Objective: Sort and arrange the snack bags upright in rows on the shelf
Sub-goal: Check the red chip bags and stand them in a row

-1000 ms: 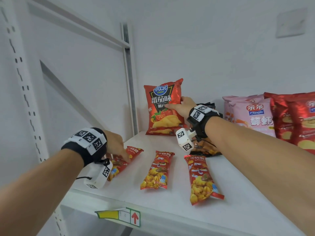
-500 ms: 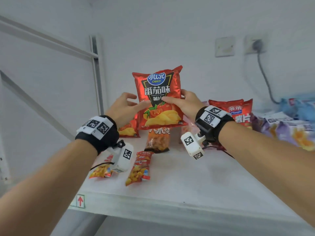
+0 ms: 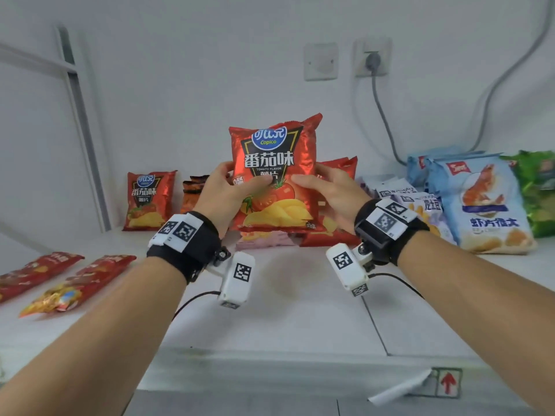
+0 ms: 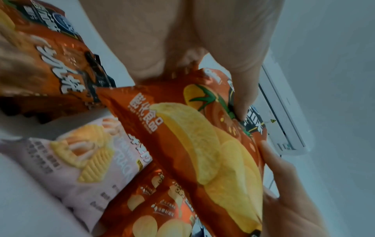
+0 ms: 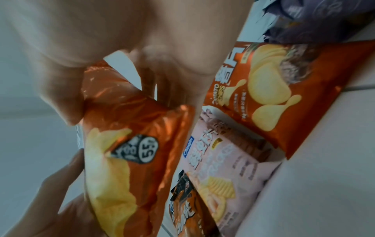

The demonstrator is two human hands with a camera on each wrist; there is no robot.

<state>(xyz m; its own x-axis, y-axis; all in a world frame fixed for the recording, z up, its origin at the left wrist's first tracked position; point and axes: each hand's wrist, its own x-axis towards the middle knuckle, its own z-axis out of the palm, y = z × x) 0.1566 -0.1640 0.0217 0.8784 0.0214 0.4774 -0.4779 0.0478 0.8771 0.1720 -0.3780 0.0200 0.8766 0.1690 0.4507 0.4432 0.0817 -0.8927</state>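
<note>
A red tomato-flavour chip bag (image 3: 274, 175) is held upright above the white shelf (image 3: 300, 310) at mid-view. My left hand (image 3: 223, 190) grips its left side, thumb across the front. My right hand (image 3: 327, 190) grips its right side the same way. The left wrist view shows the red tomato-flavour chip bag (image 4: 202, 144) under my thumb (image 4: 243, 96); the right wrist view shows the red tomato-flavour chip bag (image 5: 129, 144) pinched from the other side. A second identical bag (image 3: 148, 201) stands against the wall at the left.
A pink bag (image 3: 264, 240) and another red bag (image 3: 336, 172) sit behind the held one. Long red snack packs (image 3: 78, 283) lie flat at the left front. Purple (image 3: 420, 205), blue shrimp (image 3: 483, 205) and green (image 3: 537, 190) bags stand at the right. A cable (image 3: 381, 115) hangs from the wall socket.
My left hand left the flat snack pack and joined the right on a tomato chip bag. The view swung right, so the standing tomato bag now sits at the left.
</note>
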